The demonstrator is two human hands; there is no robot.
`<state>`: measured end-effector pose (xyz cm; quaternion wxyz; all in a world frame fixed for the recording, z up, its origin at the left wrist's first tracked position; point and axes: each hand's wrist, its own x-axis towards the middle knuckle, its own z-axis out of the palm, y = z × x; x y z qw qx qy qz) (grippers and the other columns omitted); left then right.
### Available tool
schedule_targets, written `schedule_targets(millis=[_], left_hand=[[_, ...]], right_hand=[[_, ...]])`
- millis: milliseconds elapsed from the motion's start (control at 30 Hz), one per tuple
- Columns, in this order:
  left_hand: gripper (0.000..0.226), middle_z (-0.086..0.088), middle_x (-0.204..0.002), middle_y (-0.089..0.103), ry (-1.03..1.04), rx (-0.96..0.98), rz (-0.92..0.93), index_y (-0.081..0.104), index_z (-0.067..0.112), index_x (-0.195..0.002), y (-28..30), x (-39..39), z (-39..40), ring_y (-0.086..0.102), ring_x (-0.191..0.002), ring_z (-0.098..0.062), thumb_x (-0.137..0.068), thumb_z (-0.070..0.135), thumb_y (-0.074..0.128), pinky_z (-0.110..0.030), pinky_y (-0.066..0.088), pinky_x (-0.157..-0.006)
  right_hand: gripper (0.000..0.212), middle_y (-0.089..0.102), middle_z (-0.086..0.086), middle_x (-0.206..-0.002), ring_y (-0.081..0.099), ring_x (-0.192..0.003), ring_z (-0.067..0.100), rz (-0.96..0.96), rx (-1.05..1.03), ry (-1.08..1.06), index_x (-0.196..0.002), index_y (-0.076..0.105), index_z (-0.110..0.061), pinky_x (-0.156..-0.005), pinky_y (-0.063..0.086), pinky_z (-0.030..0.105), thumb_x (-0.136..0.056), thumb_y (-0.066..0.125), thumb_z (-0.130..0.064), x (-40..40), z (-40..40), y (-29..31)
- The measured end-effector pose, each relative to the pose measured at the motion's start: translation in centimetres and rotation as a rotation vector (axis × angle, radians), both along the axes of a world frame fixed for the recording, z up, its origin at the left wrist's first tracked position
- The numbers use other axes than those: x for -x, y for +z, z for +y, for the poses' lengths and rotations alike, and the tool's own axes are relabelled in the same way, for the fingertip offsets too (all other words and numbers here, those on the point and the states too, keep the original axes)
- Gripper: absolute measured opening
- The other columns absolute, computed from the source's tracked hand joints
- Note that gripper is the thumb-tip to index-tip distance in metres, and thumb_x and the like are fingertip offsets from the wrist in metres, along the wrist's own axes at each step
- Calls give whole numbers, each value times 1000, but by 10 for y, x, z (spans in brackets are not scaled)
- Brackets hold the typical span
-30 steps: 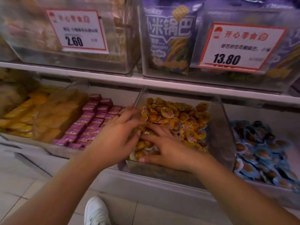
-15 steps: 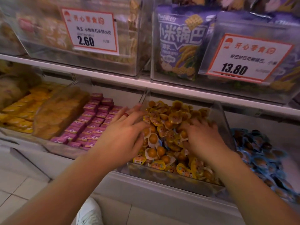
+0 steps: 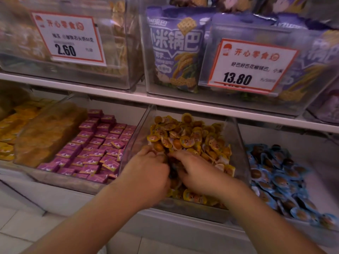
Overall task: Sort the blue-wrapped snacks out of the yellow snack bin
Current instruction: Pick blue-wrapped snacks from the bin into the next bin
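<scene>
Inside the clear yellow snack bin (image 3: pixel 238 143), left hand (image 3: pixel 146 173) and right hand (image 3: pixel 200 171) dig, fingers curled into yellow-wrapped snacks (image 3: pixel 192 136); grip unclear. Blue-wrapped snacks (image 3: pixel 278 180) fill the neighbouring bin.

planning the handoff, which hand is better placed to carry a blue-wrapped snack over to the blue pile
Likely the right hand. Both hands dig in the clear bin of yellow-wrapped snacks, but the pile of blue-wrapped snacks lies directly to its right, so the left hand would have to cross over.
</scene>
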<state>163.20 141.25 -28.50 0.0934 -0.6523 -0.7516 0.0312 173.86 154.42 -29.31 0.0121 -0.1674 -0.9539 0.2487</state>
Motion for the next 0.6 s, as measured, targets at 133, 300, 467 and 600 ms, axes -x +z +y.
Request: schedule_targets(millis=[133, 300, 467, 600], left_hand=[[16, 0, -69, 66, -7, -69, 24, 72, 20, -71, 0, 8, -8, 67, -69, -25, -62, 30, 78, -38, 54, -84], [42, 5, -119, 61, 174, 89, 27, 60, 28, -121, -11, 6, 8, 52, -115, -24, -90, 52, 46, -41, 33, -100], [49, 1, -127, 61, 221, 111, -77, 49, 30, -129, -18, 7, 23, 46, -120, -29, -87, 54, 55, -44, 30, -100], [46, 4, -128, 61, 190, 106, -131, 52, 31, -125, -16, 12, 25, 48, -122, -26, -85, 51, 60, -42, 32, -102]], right_hand=[[53, 43, -1, -141, 32, -135, 24, -126, -412, 1, -139, 50, -22, -106, 33, 38, -88, 59, -37, -2, 11, -12], [47, 44, 8, -140, 33, -131, 29, -117, -558, -60, -129, 60, -24, -104, 29, 43, -87, 59, -46, -2, 12, -16], [37, 35, 16, -149, 24, -134, 34, -116, -595, -82, -122, 64, -24, -106, 24, 47, -91, 56, -43, 0, 11, -25], [36, 26, 15, -152, 19, -134, 33, -144, -516, -87, -123, 64, -28, -107, 24, 44, -91, 56, -43, 3, 12, -28]])
